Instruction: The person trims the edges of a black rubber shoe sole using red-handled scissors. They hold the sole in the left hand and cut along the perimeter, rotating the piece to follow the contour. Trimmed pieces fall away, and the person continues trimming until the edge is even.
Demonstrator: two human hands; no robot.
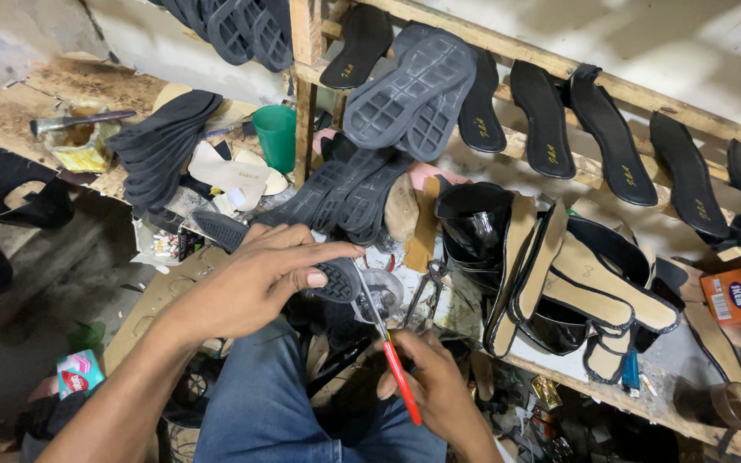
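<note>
Right hand (436, 386) low in the frame, fingers wrapped tight on a red-handled tool (398, 364), its metal shaft angled up to the sole's heel end. Left hand (261, 279) just above the denim-covered knee (268, 403), fingers curled over a black sole (336, 279), thumb pressed on its tread; the sole sits over the lap, at the front edge of the bench (490, 356). Just right, sandals (576, 287) with tan insoles lean in a stack on the bench. Further back, a fan of black soles (160, 141) beside a green cup (276, 135), a glue tin (79, 141) with a brush across it at far left. Up top, the wooden rack (559, 69) carries treaded soles (409, 90) and thin black insoles (546, 116).
</note>
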